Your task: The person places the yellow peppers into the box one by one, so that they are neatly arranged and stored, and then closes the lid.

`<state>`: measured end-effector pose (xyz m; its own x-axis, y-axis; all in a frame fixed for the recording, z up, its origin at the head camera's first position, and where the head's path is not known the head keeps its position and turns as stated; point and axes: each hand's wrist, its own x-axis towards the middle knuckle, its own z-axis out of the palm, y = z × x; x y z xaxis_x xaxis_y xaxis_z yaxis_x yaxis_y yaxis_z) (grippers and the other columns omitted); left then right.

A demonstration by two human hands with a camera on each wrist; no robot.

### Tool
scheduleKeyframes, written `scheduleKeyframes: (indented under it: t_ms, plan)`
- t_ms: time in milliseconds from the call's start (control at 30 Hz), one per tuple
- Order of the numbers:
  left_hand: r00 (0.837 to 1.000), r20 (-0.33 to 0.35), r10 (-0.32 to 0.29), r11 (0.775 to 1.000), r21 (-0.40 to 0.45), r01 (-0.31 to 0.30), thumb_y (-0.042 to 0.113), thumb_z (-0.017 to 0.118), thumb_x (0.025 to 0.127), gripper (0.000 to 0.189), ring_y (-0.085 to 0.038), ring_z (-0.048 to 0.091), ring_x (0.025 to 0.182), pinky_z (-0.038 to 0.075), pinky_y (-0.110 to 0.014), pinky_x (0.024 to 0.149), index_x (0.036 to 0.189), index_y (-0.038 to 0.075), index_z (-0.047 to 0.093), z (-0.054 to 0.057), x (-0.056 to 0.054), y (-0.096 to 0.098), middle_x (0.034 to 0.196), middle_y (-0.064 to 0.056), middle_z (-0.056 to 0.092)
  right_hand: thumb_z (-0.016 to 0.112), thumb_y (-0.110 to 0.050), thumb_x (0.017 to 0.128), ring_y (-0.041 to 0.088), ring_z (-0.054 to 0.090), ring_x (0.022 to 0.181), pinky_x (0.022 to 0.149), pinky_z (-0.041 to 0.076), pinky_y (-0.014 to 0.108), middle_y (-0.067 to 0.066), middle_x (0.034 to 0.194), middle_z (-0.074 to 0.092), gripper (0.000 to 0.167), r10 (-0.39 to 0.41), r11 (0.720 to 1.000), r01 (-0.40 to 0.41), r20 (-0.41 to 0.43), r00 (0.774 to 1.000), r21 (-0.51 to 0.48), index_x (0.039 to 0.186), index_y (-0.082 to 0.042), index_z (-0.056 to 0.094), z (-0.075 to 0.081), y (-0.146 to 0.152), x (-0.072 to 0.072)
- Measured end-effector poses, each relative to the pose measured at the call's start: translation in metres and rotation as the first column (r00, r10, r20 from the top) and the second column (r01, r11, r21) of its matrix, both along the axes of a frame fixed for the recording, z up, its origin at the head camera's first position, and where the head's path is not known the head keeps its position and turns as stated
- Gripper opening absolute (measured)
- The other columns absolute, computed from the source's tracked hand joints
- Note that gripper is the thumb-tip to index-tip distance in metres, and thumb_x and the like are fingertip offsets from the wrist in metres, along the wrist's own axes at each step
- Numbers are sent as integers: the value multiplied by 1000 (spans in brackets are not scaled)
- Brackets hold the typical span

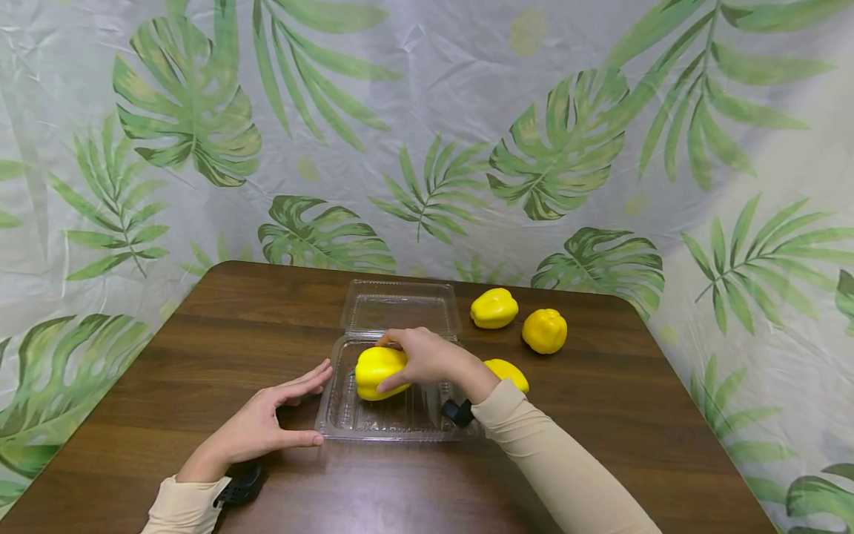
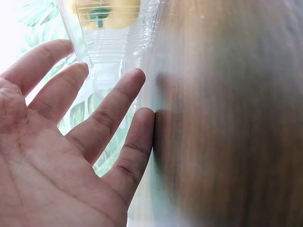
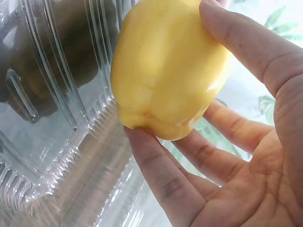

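A yellow bell pepper [image 1: 377, 373] is gripped by my right hand [image 1: 430, 360] over the left part of a clear plastic clamshell container [image 1: 400, 423]. In the right wrist view, thumb and fingers hold the pepper [image 3: 161, 71] from its sides and end. The container's lid [image 1: 400, 305] lies folded back, away from me. My left hand [image 1: 260, 423] is at the container's left edge, its fingers and thumb spread and extended. In the left wrist view, the fingertips [image 2: 137, 78] are by the clear wall, and the pepper's green stem [image 2: 99, 16] shows through the plastic.
To the right of the container are more yellow bell peppers: one at the back [image 1: 494, 308], one farther right [image 1: 545, 331], and one partly hidden [image 1: 508, 374] behind my right wrist. All stand on a dark wooden table [image 1: 267, 326]. A leaf-patterned curtain [image 1: 440, 89] hangs behind it.
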<state>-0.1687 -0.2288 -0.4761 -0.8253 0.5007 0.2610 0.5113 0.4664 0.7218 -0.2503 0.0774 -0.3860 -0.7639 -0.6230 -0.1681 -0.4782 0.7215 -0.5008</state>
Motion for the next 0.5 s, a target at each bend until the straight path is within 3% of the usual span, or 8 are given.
scheduleKeyframes:
  t_ms: [500]
  plan:
    - [1000,6,0,1000,-3,0,39,91,87,90,-6,65,132,38,-16,115,164,21,48,1,1,0,173,-4,41,92,-42,85,26,69,121,104,55,42,11,144,70,76,-24,999,24,-11,1000,32,149,-13,61,-4,-11,-2]
